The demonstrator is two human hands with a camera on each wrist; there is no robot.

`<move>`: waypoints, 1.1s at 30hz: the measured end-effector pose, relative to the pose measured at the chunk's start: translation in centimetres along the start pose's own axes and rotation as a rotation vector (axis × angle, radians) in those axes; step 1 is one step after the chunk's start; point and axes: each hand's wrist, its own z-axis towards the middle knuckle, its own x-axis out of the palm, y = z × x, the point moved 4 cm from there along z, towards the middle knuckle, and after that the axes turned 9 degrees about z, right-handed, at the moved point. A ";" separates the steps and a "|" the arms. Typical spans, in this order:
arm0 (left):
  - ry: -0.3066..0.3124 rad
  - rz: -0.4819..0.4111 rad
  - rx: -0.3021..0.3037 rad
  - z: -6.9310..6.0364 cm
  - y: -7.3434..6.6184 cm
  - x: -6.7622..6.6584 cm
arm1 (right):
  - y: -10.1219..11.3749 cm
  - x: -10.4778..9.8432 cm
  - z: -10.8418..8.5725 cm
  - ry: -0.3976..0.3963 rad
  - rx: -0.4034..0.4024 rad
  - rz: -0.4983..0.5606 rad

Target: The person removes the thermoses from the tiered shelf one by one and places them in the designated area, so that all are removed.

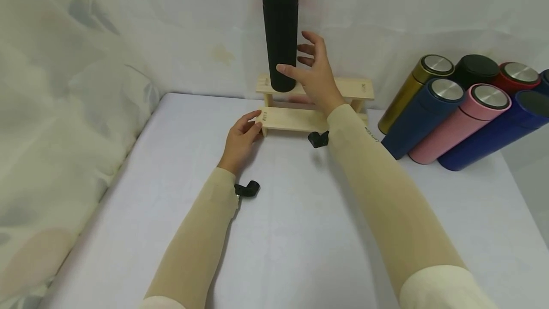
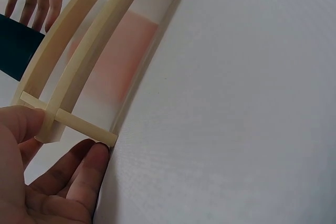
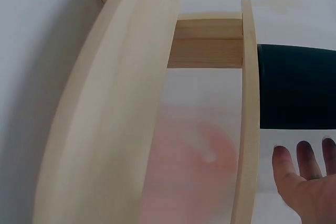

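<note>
A tall black vacuum flask (image 1: 280, 32) with a steel-topped lid stands upright on the upper tier of a small two-step wooden stand (image 1: 291, 118), towards its left end. My right hand (image 1: 318, 73) is just right of the flask, fingers spread and thumb across its front; in the right wrist view its fingers (image 3: 283, 163) are apart from the flask's side. At the stand's left end, my left hand (image 1: 240, 141) holds the lower step. The left wrist view shows the thumb (image 2: 23, 121) against the board's end and the other fingertips by the leg's foot.
Several flasks stand grouped at the right of the white-covered table (image 1: 283, 232): a gold one (image 1: 399, 99), a dark blue one (image 1: 422, 120), a pink one (image 1: 459, 130), a royal blue one (image 1: 489, 137), and red and black ones behind. Patterned cloth (image 1: 51, 108) hangs at the left and back.
</note>
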 end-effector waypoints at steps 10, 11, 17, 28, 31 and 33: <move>-0.006 -0.013 -0.017 -0.2 0.0 0.1 | 0.2 0.4 1.0 0.002 -0.022 0.008; -0.006 -0.013 -0.017 -0.2 0.1 0.1 | 0.1 0.5 1.0 0.004 -0.023 0.006; 0.001 -0.012 -0.016 -0.1 0.3 0.3 | -0.3 0.7 1.3 0.017 -0.015 0.002; 0.007 -0.005 -0.011 -0.1 0.1 0.9 | -0.8 -0.1 1.2 -0.012 0.005 -0.032; 0.008 -0.003 -0.008 0.0 0.1 1.1 | -0.8 -0.2 1.1 -0.017 0.004 -0.046; 0.009 -0.006 -0.007 0.0 0.1 1.2 | -0.8 -0.3 1.0 -0.021 0.002 -0.056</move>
